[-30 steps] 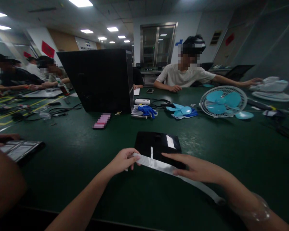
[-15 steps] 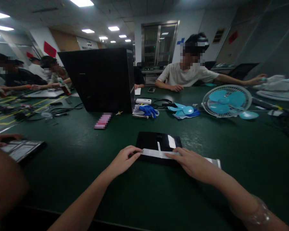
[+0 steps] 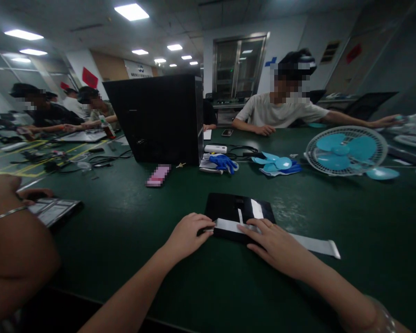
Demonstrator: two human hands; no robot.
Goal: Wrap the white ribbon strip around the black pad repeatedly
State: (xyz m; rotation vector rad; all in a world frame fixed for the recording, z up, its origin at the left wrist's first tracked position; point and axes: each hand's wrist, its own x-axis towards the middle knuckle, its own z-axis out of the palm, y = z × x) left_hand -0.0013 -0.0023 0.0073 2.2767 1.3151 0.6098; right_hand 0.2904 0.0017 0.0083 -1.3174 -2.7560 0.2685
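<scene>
A black glossy panel (image 3: 222, 205) lies on the green table in front of me. A white flat ribbon strip (image 3: 317, 245) runs across its near edge and extends right, past my right hand, onto the table. My left hand (image 3: 189, 233) pinches the strip's left end at the panel's near left corner. My right hand (image 3: 270, 240) rests with its fingers spread over the strip and the panel's near edge, pressing on them. A narrow white piece stands out from the strip toward the panel's middle.
Behind the panel are a black computer case (image 3: 159, 120), a pink phone (image 3: 158, 175), keys (image 3: 180, 165), blue gloves (image 3: 223, 163), blue fan blades (image 3: 272, 163) and a caged fan (image 3: 346, 150). A person's arm (image 3: 17, 240) is at left beside a framed board (image 3: 57, 210).
The view has shifted, so things appear farther right. More of the strip's right end now shows beyond my right hand, and that hand's fingers are spread wider.
</scene>
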